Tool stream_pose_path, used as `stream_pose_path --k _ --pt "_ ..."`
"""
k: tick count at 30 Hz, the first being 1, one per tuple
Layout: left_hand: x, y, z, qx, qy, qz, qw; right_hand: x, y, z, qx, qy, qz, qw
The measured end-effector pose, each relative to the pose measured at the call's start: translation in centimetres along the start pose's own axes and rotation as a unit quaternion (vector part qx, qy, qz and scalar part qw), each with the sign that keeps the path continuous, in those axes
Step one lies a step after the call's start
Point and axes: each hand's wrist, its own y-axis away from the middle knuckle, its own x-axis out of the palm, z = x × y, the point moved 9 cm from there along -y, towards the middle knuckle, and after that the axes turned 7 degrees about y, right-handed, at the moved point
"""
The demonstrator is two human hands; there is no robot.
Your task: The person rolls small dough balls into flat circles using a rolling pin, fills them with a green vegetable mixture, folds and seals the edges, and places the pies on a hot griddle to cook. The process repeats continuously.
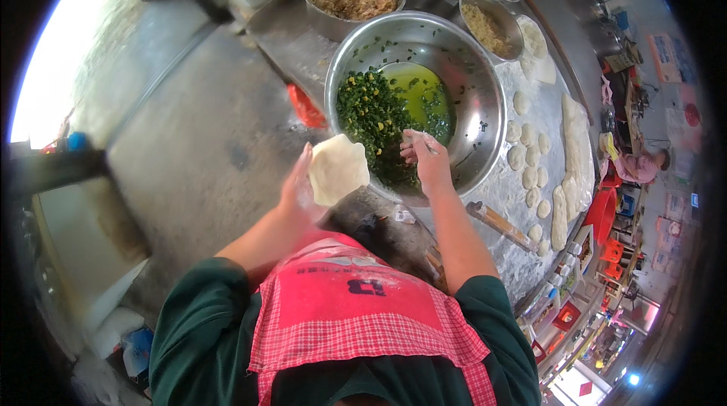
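My left hand supports a flat, thin dough wrapper beside the near-left rim of a large steel bowl. Chopped green leaves with small yellow bits, a filling, are heaped on the bowl's left side; greenish-yellow oil pools next to them. Over the near part of the bowl, my right hand has its fingers curled around a thin utensil. Only a sliver of that utensil shows, and its lower end is hidden.
Several smaller steel bowls stand behind, one with a brown minced filling. To the right lie several dough pieces, a long dough roll and a wooden rolling pin. A red plastic piece touches the bowl's left. A person is far right.
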Motion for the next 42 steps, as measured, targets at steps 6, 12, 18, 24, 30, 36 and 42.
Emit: stream_pose_path --k 6,12,18,24,30,36,42 --pt "2.3 0.7 -0.2 0.029 -0.042 0.033 0.998 -0.5 1.4 1.6 0.048 -0.161 0.014 0.986" --pt "3.6 -2.7 2.1 0.084 -0.029 -0.008 0.996 -0.4 5.8 7.2 -0.109 -0.087 0.002 0.990" --pt "2.0 -5.6 2.8 0.132 0.007 -0.127 0.983 4.7 12.1 11.1 -0.543 0.381 0.027 0.748" --pt "6.4 -4.7 1.2 0.122 0.012 0.106 0.987 1.0 8.4 12.0 -0.521 0.241 -0.013 0.818" --pt "5.9 -1.8 0.2 0.113 -0.042 0.055 0.991 2.1 -4.3 8.8 -0.338 0.269 -0.078 0.898" --pt "3.1 0.1 -0.1 0.062 -0.032 0.060 0.996 3.5 -0.7 8.1 -0.404 0.305 0.073 0.859" --pt "2.8 -0.5 0.5 0.049 -0.027 0.071 0.996 0.5 -5.2 4.3 -0.174 0.185 0.009 0.967"
